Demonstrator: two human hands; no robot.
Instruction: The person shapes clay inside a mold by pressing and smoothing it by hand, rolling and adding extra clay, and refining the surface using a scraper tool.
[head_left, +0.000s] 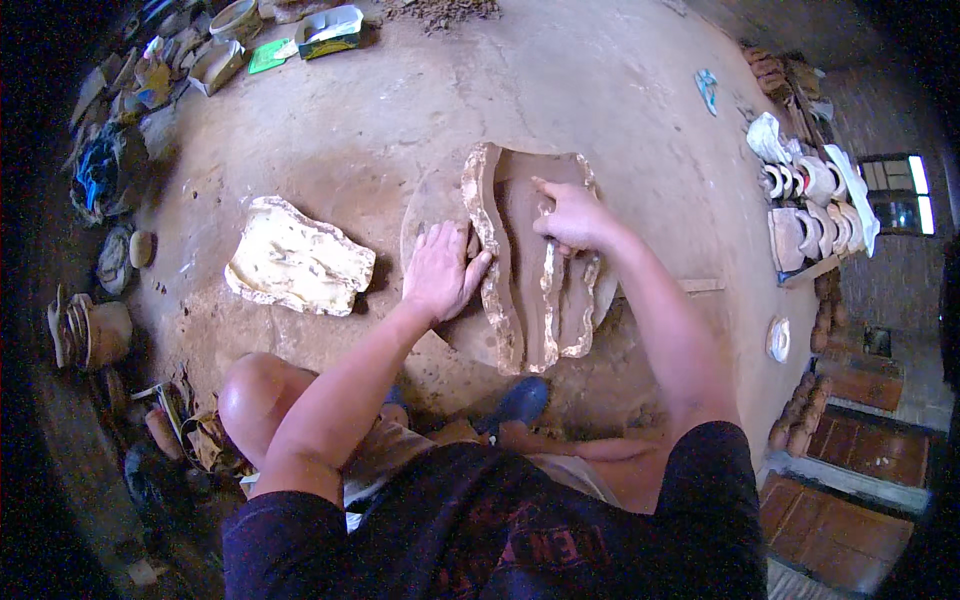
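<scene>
A long, rough-edged mould (487,215), pale at its rims and lined with smooth brown clay (522,230), lies on a round board (425,210) on the floor. My left hand (438,270) is open and rests flat on the board, its thumb side against the mould's left wall. Over the mould's right part is my right hand (575,218), its index finger stretched out onto the clay. Its other fingers are curled by the pale inner ridge, and whatever they may hold is hidden. To the left lies a separate cream-coloured mould piece (300,258) with an uneven surface.
Open boxes (330,32) and a green card (268,57) lie at the far left. A clay pot (105,333) stands at the left edge. Curved pieces (818,230) are stacked on the right, and a blue sandal (707,90) lies farther back. My feet are just below the board.
</scene>
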